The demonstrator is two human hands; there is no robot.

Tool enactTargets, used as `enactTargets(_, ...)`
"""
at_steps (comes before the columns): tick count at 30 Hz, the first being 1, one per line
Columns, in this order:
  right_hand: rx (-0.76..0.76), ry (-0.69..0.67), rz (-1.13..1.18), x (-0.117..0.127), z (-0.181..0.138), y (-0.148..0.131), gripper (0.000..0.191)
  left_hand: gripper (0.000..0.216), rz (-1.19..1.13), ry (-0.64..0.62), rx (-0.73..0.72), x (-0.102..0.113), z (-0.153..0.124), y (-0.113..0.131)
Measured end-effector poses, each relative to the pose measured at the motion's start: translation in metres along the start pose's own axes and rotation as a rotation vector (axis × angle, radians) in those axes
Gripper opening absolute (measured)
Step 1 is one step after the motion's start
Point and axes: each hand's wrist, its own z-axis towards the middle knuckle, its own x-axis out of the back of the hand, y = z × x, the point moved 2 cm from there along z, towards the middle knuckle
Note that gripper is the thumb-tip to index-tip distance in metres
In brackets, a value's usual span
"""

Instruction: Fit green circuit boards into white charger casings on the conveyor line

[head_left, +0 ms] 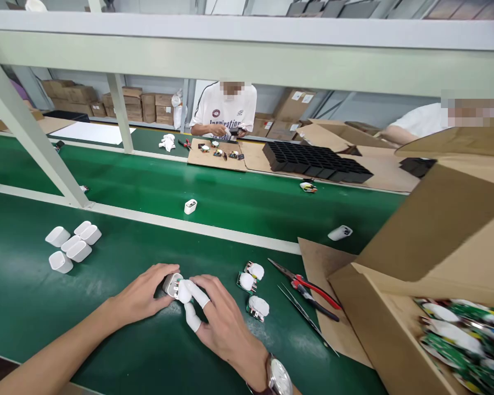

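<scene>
My left hand (157,289) grips a white plastic housing (169,283) between thumb and fingers, its open end turned to the right. White finger covers sit on the thumb and forefinger of my right hand (220,318). These two fingers pinch a small circuit board (184,292) with a round white pad, held at the housing's mouth; how far it sits inside I cannot tell. Several empty white housings (79,251) stand to the left. Right of my hands lie three similar circuit boards (258,308). Red-and-black long-nose pliers (308,288) and metal tweezers (307,315) rest beyond them.
An open cardboard box (379,323) holding many circuit boards (461,334) stands at the right. A metal rail (197,227) borders the green conveyor belt (148,186), which carries white housings (190,206). Across it, a person (226,112) works near black trays (313,162). A beam crosses overhead.
</scene>
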Motion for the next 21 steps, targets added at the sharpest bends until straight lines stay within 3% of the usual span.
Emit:
enactTargets(3,0.01,0.03,-0.033,0.001,-0.002,0.002,0.056,0.058,0.01,-0.062,-0.056,0.004,0.001,0.007)
enactTargets(6,-0.013,0.043,-0.047,0.002,-0.003,0.006,0.056,0.041,0.042,-0.09,-0.098,0.01,0.002,0.01)
enactTargets(11,-0.027,0.041,-0.044,0.006,-0.003,0.006,0.063,0.013,-0.023,0.042,-0.088,-0.003,0.002,0.013)
enactTargets(16,-0.004,0.046,0.003,0.008,-0.003,0.004,0.065,0.065,-0.099,0.162,0.005,-0.014,-0.003,0.011)
enactTargets(21,0.036,0.001,-0.047,0.004,-0.006,0.003,0.053,0.068,-0.027,0.116,-0.037,-0.016,-0.008,0.009)
